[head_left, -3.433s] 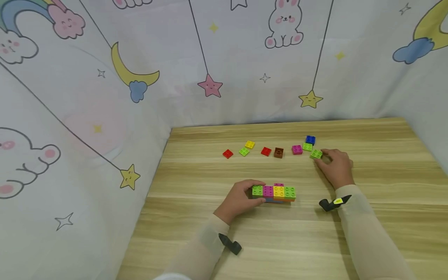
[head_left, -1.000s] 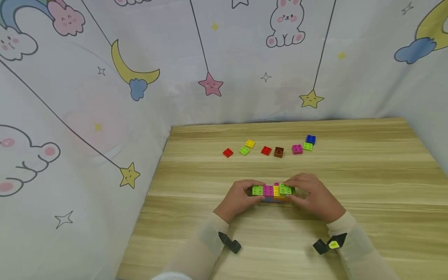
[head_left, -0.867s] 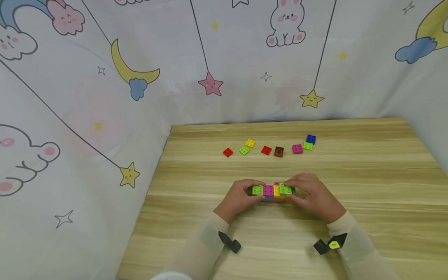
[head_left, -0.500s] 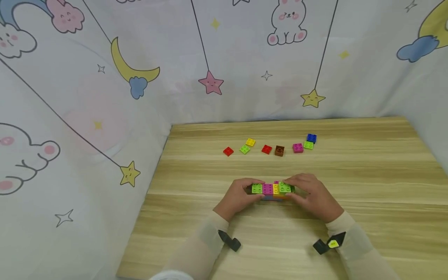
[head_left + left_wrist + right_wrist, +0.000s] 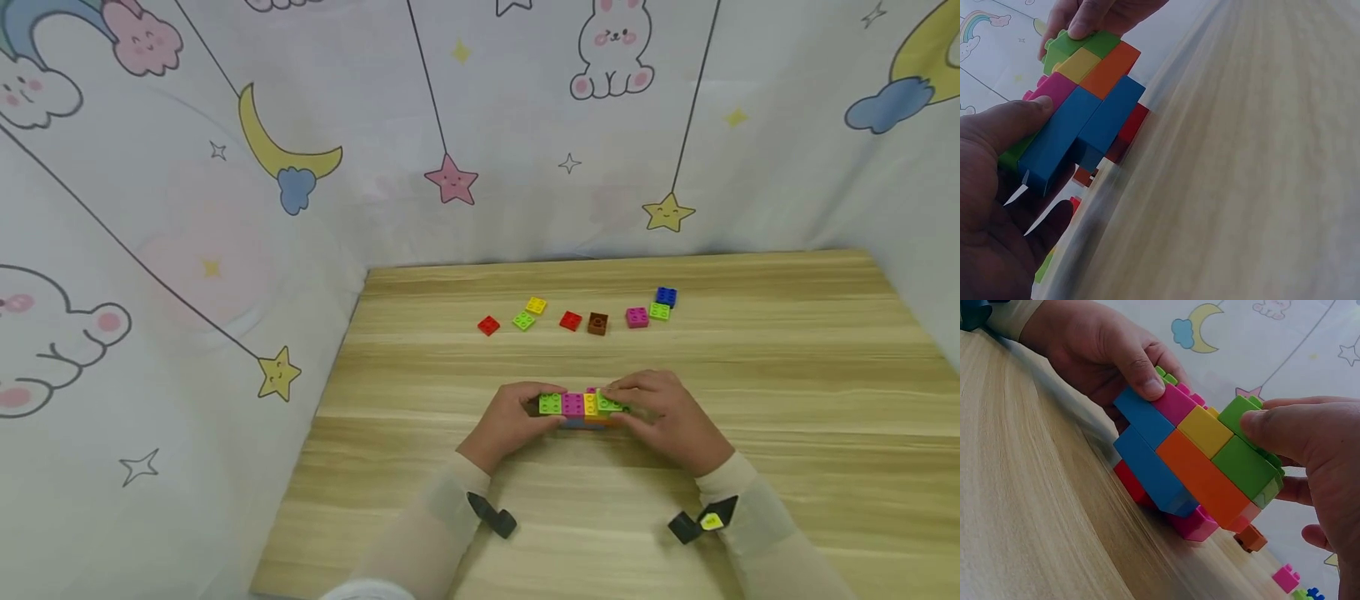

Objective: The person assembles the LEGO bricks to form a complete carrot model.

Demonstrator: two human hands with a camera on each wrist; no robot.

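A block of stacked toy bricks [image 5: 1179, 465] stands on the table, with blue, orange and red bricks below and green, pink and yellow ones on top. My left hand [image 5: 513, 423] grips its left end, the thumb on the near side by the pink brick [image 5: 1054, 89]. At the right end, my right hand [image 5: 667, 421] pinches a light green brick [image 5: 1233, 415] between thumb and fingers. That brick sits on the top layer, straddling the yellow brick [image 5: 1205, 432] and the green end brick [image 5: 1244, 469]. Fingers partly cover it in the head view.
Behind the block lies a row of loose bricks: red [image 5: 489, 326], light green [image 5: 523, 320], yellow [image 5: 536, 306], a second red [image 5: 570, 321], brown [image 5: 597, 324], pink [image 5: 637, 317], another light green [image 5: 659, 312] and blue [image 5: 666, 297]. A printed curtain [image 5: 525, 225] hangs behind the table.
My right hand has brought the light green brick from the right of the row onto the block. Its fingers have since shifted slightly over the brick's top. The left hand keeps its grip.
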